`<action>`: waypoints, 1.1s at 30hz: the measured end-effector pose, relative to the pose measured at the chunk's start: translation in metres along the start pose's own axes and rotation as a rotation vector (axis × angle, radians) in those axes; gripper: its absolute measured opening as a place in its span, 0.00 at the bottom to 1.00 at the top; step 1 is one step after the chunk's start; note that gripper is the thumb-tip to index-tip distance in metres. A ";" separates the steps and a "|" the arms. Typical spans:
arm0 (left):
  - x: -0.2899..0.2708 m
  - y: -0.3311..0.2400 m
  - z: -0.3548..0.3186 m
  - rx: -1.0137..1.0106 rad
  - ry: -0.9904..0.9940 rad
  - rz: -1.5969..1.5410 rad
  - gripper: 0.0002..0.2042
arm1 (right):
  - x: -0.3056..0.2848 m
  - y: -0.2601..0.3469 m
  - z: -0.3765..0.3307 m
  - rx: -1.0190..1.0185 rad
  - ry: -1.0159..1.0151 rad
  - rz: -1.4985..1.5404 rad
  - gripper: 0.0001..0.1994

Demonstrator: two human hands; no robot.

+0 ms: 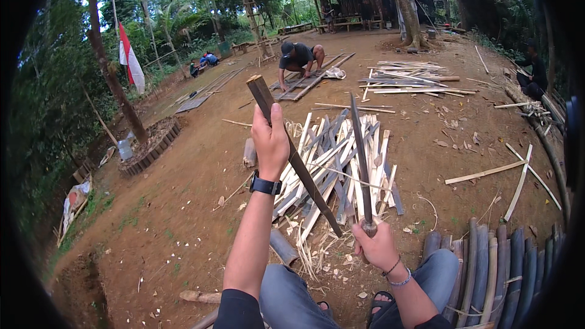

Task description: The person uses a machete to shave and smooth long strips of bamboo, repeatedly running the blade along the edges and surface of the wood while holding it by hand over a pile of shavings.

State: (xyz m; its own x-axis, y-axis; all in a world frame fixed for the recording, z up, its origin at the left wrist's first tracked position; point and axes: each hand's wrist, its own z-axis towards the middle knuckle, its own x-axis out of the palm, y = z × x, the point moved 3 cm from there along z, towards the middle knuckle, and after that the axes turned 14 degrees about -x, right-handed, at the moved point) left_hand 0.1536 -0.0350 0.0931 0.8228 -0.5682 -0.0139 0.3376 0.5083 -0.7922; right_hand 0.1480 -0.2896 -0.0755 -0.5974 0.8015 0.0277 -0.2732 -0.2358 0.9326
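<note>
While the left hand [270,140] clasps a dark bamboo strip [292,152] slanting across frame centre, the right hand [376,247] is closed round the handle of a long knife [361,158], blade pointing up. Behind both, centre frame: pile of split bamboo slats [335,164] on bare earth. Upper centre: a person [300,58] bent over strips.

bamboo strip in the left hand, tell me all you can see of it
The bamboo strip is long, flat and dark brown, with a squared, paler upper end. It slants from upper left down to a tapered point at lower right. The left hand grips it near the top; below, it crosses over the pile of pale strips.
</note>
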 end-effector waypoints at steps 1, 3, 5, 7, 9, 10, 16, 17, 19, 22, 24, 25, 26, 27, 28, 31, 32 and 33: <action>0.002 -0.002 -0.002 0.016 -0.010 -0.016 0.12 | 0.007 0.005 0.006 0.000 0.021 0.024 0.14; -0.006 0.000 -0.009 0.024 -0.073 -0.024 0.12 | 0.031 0.001 0.013 0.000 0.074 0.081 0.13; 0.000 -0.003 -0.013 0.104 -0.147 -0.005 0.12 | 0.043 -0.009 0.014 0.035 0.087 0.043 0.14; 0.003 -0.006 -0.021 0.117 -0.171 0.078 0.13 | 0.048 -0.017 0.009 0.015 0.101 -0.035 0.16; 0.010 -0.014 -0.024 0.192 -0.202 0.156 0.13 | 0.050 -0.022 0.002 -0.071 0.105 -0.161 0.17; 0.011 -0.015 -0.027 0.191 -0.202 0.157 0.14 | 0.056 -0.024 -0.002 -0.068 0.077 -0.065 0.18; 0.017 -0.016 -0.027 0.233 -0.199 0.110 0.14 | 0.050 -0.011 0.001 0.049 0.076 0.016 0.14; 0.016 -0.014 -0.025 0.230 -0.196 0.101 0.14 | 0.044 -0.002 -0.001 0.055 0.069 0.065 0.14; 0.014 -0.011 -0.022 0.222 -0.192 0.088 0.15 | 0.033 0.024 0.001 0.034 0.006 0.224 0.11; 0.007 -0.008 -0.023 0.192 -0.195 0.100 0.14 | 0.028 0.047 0.006 0.068 -0.028 0.442 0.10; 0.016 -0.012 -0.030 0.171 -0.185 0.123 0.13 | 0.031 0.033 0.007 0.137 0.061 0.435 0.11; 0.020 -0.017 -0.031 0.169 -0.182 0.130 0.13 | 0.033 0.028 0.009 0.161 0.106 0.430 0.11; 0.023 -0.018 -0.032 0.187 -0.175 0.125 0.13 | 0.038 0.024 0.004 0.200 0.103 0.385 0.12; 0.025 -0.019 -0.033 0.206 -0.169 0.119 0.13 | 0.042 0.014 0.001 0.197 0.114 0.357 0.13; 0.029 -0.023 -0.034 0.227 -0.163 0.106 0.13 | 0.043 0.001 0.000 0.188 0.123 0.323 0.13; 0.029 -0.018 -0.031 0.243 -0.184 0.125 0.13 | 0.049 -0.011 0.001 0.217 0.128 0.298 0.15; 0.029 -0.017 -0.031 0.203 -0.159 0.080 0.13 | 0.049 -0.012 0.001 0.223 0.128 0.289 0.15; 0.029 -0.018 -0.033 0.162 -0.134 0.033 0.13 | 0.048 -0.013 0.002 0.229 0.127 0.279 0.15</action>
State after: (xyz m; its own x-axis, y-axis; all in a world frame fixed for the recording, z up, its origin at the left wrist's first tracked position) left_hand 0.1561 -0.0822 0.0872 0.8843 -0.4640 0.0515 0.3698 0.6289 -0.6839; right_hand 0.1243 -0.2467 -0.0853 -0.7174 0.6459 0.2609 0.0804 -0.2952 0.9520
